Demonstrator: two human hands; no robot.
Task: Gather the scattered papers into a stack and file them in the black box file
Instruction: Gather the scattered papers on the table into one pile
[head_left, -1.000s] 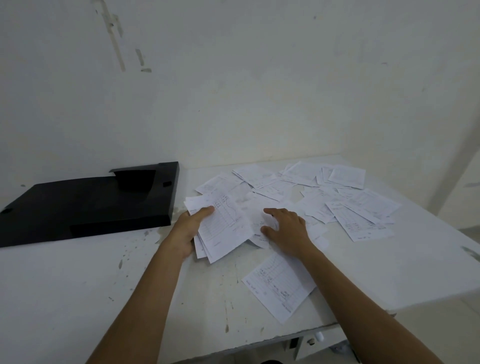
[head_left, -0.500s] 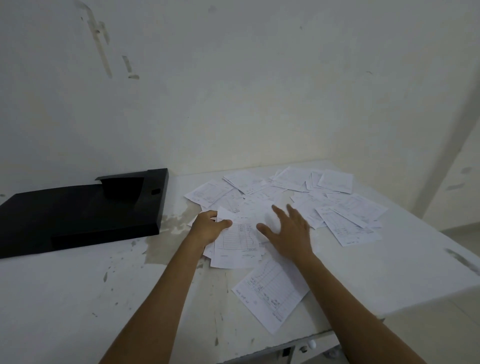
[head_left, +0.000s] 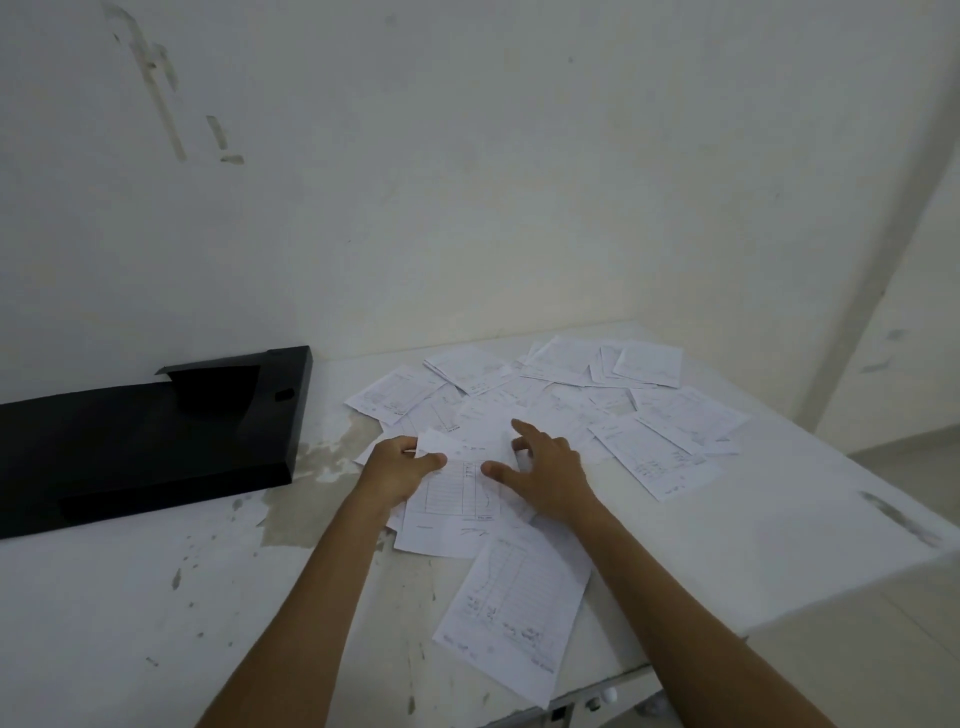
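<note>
2 hands, left hand (head_left: 396, 470) and right hand (head_left: 546, 470), on scattered papers (head_left: 566, 410); 1 black box file (head_left: 150, 436).

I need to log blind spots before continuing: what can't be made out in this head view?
- Print on the scattered papers: too small and blurred to read.
- Sheets beneath the left hand and right hand: covered; count unknown.
- Black box file: left end cut off by the frame edge.
</note>
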